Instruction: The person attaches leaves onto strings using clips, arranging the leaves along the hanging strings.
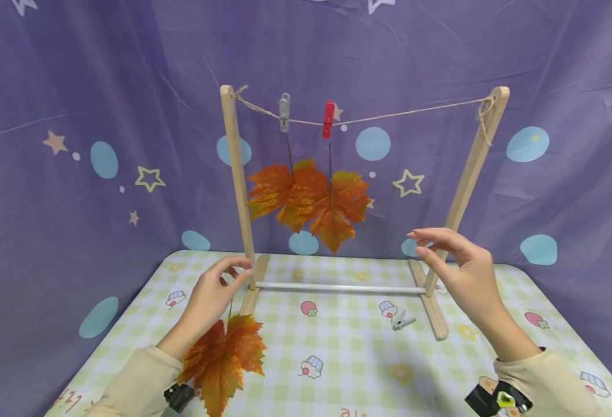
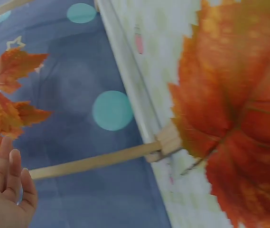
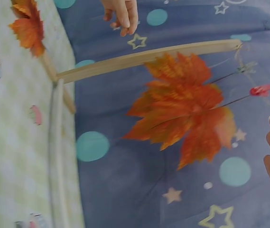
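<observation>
Lying on the checked tablecloth [image 1: 347,347], below the left hand [image 1: 212,289], the loose leaf [image 1: 224,356] is held by neither hand. The left hand's fingers are loosely curved, thumb and forefinger brought close; whether their tips touch cannot be told. The right hand [image 1: 464,266] is raised by the wooden frame [image 1: 467,179], a gap left between thumb and fingers and nothing gripped. Judged by its thin lobes, the leaf should be very light and floppy, easily creased, and unlikely to slip. Its thin, dark stem [image 2: 197,164] looks stiffer and is best pinched near the free end; if taken by a lobe, the leaf could fold. Two similar leaves [image 1: 337,202] are hung stem-up from the string [image 1: 405,114] by a grey peg [image 1: 284,113] and a red peg [image 1: 328,119].
</observation>
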A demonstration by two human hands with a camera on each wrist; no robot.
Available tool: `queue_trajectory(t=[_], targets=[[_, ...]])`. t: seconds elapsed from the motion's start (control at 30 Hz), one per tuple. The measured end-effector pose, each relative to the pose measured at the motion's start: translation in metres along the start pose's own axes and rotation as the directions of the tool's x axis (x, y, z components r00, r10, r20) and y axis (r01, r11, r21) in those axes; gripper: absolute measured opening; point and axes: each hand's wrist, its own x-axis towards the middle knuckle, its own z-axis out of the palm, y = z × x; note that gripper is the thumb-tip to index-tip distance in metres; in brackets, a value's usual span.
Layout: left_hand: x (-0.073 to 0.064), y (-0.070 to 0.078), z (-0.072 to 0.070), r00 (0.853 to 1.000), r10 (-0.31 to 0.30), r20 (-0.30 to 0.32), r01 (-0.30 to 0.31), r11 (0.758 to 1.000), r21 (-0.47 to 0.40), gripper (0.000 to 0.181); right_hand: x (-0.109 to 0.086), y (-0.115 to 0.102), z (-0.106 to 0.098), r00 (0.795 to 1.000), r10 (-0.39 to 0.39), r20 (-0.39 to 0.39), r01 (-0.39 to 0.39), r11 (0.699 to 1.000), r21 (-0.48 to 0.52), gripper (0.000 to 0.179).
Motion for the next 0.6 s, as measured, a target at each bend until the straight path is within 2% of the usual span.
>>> queue_trajectory(t=[0.23,0.43,0.6], targets=[[-0.007,-0.017,0.001,1.000,0.005,0.000,-0.005,1.000,-0.005,0.023,-0.019,0.018,0.005,0.999,0.053,0.011,-0.053,0.998,0.041,0.031],[-0.010,-0.028,0.002,0.999,-0.037,0.013,0.037,0.999,-0.004,0.026,-0.033,0.033,0.013,0.999,0.043,-0.003,-0.043,0.997,0.071,0.031],[-0.011,-0.038,0.004,0.997,-0.069,0.033,0.069,0.998,0.002,0.028,-0.043,0.043,0.018,0.997,0.080,0.001,-0.079,0.995,0.066,0.032]])
